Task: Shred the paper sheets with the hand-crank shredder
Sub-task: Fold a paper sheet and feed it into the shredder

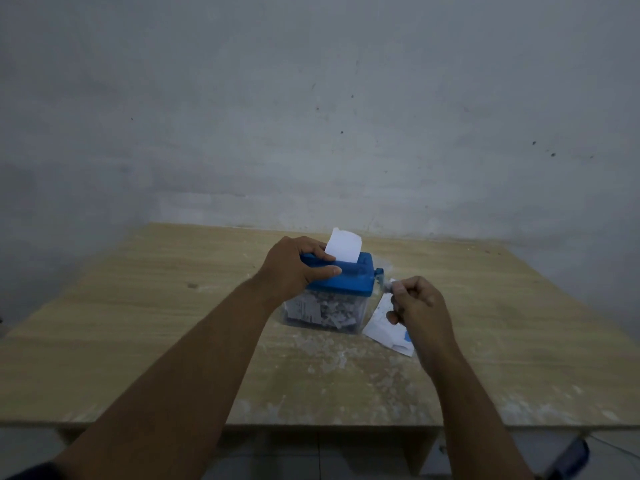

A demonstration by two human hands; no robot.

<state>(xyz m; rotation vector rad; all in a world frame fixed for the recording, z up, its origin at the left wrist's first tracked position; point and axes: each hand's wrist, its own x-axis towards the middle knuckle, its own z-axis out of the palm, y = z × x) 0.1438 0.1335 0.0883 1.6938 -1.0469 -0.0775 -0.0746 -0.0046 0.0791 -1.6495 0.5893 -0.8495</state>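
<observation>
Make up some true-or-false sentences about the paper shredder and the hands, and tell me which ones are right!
1. A white sheet of paper sticks up out of the blue shredder. True.
2. The left hand lies flat on the table. False: it holds the top of the shredder.
3. The right hand grips the crank on the shredder's right side. True.
4. The shredder's clear bin is empty. False: it holds paper shreds.
5. All the paper is already in the shredder. False: more paper lies on the table beside it, under the right hand.
</observation>
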